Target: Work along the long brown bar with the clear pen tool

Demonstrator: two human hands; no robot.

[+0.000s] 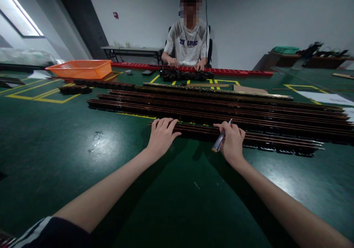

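Note:
A long dark slotted strip with thin copper-coloured rods point(276, 144) lies across the table in front of me. My left hand point(163, 135) is over its left end, with the fingers curled across the far side and the thumb on the near side. My right hand point(232, 141) rests against the same strip further right, index finger stretched along it. Held in that hand is a slim pen-like tool with a clear barrel point(219, 141); its thin end points up and away, and its exact kind is unclear. Just beyond lie several similar strips point(193, 106) in parallel.
An orange basket point(80, 69) stands at the back left of the green table point(83, 155). Opposite sits a person point(189, 43), both hands at dark parts point(185, 74) before a long red rail point(235, 71). White paper point(326, 97) lies at right.

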